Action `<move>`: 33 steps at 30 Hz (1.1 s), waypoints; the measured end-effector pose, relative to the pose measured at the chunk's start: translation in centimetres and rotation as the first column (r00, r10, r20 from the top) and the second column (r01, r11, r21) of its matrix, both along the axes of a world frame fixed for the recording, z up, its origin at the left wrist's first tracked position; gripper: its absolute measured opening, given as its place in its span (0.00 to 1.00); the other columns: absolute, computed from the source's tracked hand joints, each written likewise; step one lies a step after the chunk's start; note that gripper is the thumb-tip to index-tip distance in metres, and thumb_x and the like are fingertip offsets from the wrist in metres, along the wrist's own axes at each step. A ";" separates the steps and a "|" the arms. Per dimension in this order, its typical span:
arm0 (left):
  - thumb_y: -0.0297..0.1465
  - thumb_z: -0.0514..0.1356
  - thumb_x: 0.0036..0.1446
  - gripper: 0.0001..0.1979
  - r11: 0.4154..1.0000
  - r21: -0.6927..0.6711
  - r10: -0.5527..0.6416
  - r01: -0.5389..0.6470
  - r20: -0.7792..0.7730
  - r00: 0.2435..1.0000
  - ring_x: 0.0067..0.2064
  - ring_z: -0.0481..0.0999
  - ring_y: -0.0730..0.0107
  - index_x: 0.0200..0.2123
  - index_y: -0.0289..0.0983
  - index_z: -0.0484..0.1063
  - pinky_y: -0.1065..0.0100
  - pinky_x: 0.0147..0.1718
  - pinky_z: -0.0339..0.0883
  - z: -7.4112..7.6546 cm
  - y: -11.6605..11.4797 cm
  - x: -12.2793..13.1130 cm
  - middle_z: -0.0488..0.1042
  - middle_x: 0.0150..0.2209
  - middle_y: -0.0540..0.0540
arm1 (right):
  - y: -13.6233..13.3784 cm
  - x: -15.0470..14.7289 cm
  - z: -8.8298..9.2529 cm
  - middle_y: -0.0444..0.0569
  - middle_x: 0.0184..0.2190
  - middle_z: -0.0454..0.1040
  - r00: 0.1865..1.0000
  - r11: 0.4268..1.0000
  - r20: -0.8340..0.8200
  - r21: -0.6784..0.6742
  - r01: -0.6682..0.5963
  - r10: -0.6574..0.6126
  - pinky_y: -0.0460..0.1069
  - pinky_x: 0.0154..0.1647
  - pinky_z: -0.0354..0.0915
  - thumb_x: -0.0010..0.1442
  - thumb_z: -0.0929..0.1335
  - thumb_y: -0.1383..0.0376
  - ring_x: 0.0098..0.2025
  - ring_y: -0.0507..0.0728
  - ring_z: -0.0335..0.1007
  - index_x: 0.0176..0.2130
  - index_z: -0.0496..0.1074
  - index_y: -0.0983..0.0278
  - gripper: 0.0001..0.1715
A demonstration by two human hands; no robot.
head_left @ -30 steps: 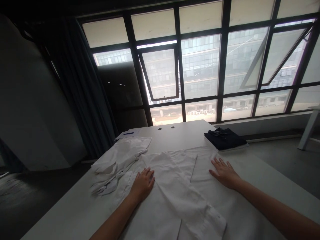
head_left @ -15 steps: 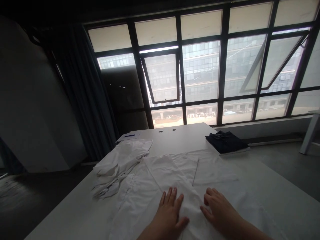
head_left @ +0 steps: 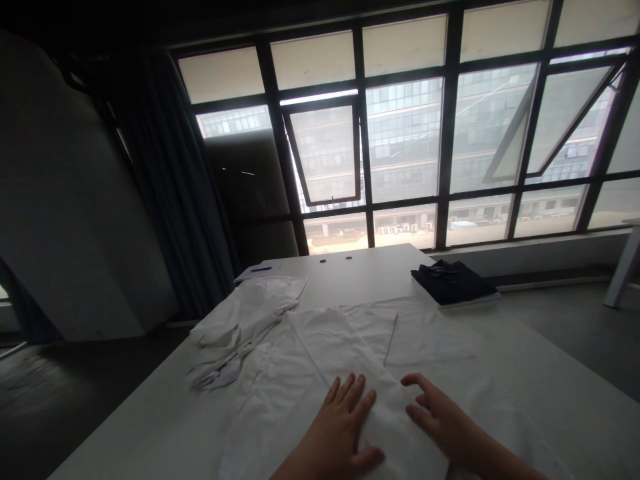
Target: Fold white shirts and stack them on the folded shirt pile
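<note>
A white shirt (head_left: 350, 347) lies spread on the white table (head_left: 360, 267), its sleeves folded across the middle. My left hand (head_left: 340, 427) rests flat on the shirt near the front edge, fingers stretched out. My right hand (head_left: 440, 423) sits just to its right on the same cloth, fingers apart and slightly curled, holding nothing. Both hands lie close together on the folded sleeve.
A crumpled white garment (head_left: 245, 317) lies at the table's left. A folded dark garment (head_left: 453, 281) sits at the far right edge. A sheet of paper with a blue pen (head_left: 260, 270) lies at the back left. Big windows stand behind the table.
Both hands have come from the shirt's sides toward the middle and nearer to me, ending side by side. In the last half second they barely shifted.
</note>
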State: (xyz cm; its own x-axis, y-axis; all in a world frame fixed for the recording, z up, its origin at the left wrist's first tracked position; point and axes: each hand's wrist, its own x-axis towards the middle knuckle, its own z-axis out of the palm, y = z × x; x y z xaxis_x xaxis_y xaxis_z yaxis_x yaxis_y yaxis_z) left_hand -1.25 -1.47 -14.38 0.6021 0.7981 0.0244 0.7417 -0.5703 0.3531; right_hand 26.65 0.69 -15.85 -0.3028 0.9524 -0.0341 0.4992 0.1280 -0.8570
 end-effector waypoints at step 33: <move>0.34 0.58 0.66 0.07 0.940 0.217 -0.269 0.262 0.006 0.963 0.64 0.67 0.67 0.47 0.44 0.69 0.61 0.67 0.48 -0.2 -0.1 1.8 0.73 0.60 0.51 | 1.1 2.8 1.8 0.48 0.39 0.76 0.896 0.936 0.437 0.280 -0.214 0.074 0.53 0.46 0.66 0.57 0.69 0.63 0.42 0.60 0.72 0.40 0.75 0.58 0.09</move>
State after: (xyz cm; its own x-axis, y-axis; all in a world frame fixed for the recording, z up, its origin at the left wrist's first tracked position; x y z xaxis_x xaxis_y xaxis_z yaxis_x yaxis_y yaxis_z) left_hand 0.54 -1.57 -14.61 0.7871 0.5832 0.2006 0.5422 -0.8094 0.2256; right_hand 29.49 1.77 -14.07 -0.4622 0.8804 0.1057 0.7525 0.4525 -0.4785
